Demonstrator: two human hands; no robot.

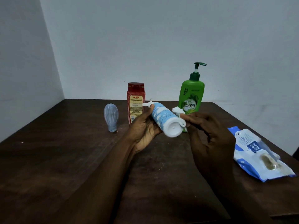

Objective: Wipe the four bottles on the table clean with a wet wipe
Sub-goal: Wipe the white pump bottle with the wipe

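Observation:
My left hand [144, 126] holds a white and light-blue bottle [165, 118] tilted above the table, its flat base toward me and its nozzle pointing away to the left. My right hand [208, 135] pinches a crumpled white wet wipe [178, 111] against the bottle's right side. Behind them a red bottle [135, 101] with a red cap stands upright, and a green pump bottle [191, 96] stands upright to its right. A small pale-blue bottle [111, 116] stands on its cap at the left.
A blue and white pack of wet wipes [258, 152] lies flat near the right edge of the dark wooden table [64, 159]. The table sits in a corner, with pale walls behind and to the left.

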